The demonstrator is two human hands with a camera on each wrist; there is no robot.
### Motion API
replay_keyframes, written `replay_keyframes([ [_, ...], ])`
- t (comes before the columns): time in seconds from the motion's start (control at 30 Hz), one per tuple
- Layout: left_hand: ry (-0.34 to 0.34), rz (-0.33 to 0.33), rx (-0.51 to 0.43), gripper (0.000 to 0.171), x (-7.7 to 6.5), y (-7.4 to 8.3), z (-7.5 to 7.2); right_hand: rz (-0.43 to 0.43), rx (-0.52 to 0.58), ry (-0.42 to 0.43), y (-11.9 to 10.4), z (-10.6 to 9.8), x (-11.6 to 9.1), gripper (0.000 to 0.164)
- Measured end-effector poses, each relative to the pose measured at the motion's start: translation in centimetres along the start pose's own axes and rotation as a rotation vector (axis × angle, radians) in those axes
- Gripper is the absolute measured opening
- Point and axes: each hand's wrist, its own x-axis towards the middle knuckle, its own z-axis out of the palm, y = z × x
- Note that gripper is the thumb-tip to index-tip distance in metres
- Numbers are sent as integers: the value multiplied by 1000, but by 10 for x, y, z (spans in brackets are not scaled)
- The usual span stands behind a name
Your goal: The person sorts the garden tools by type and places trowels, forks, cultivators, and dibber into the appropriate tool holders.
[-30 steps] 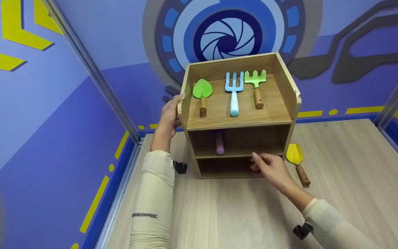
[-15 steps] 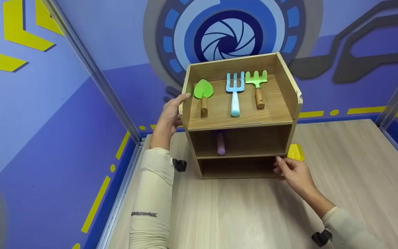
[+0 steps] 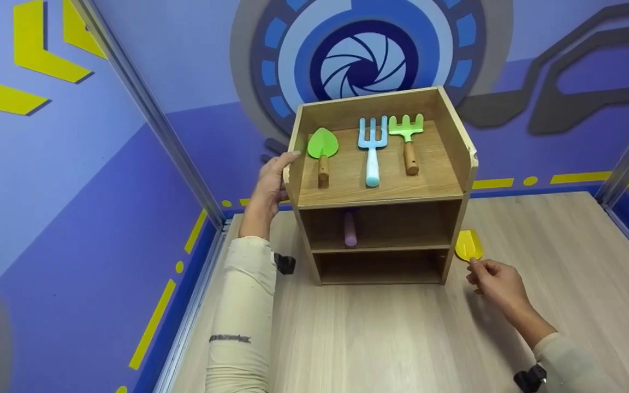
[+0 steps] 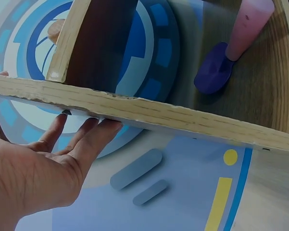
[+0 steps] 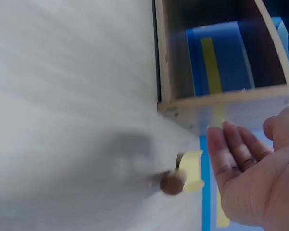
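A small wooden shelf stands on the table. My left hand grips its left side panel, thumb over the edge, fingers along the outside. To the right of the shelf lies a yellow toy shovel with a brown handle. My right hand hovers above that handle with relaxed fingers; the right wrist view shows it apart from the shovel and holding nothing. On the top level lie a green trowel, a blue fork and a green rake. The middle level holds a purple scoop with a pink handle.
Patterned blue wall panels enclose the table at the back and sides. A metal post rises at the left corner. The bottom compartment of the shelf is open to the front.
My right hand has moved right, from in front of the shelf's lower compartments to above the yellow shovel's handle. My left hand stays on the shelf's side, and the tools lie as before.
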Motion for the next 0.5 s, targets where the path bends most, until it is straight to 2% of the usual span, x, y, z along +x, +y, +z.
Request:
replay_keyframes([
  [0.13,11,11,3,54,0,-2,-3,62,-83,6,12,-10,2,55],
  [0.3,7,14,9,56,1,-4,-1,108,-88,31,26,-20,3,61],
  [0.5,8,16,30,61,3,-6,0,163,-94,-1,38,-27,7,63],
])
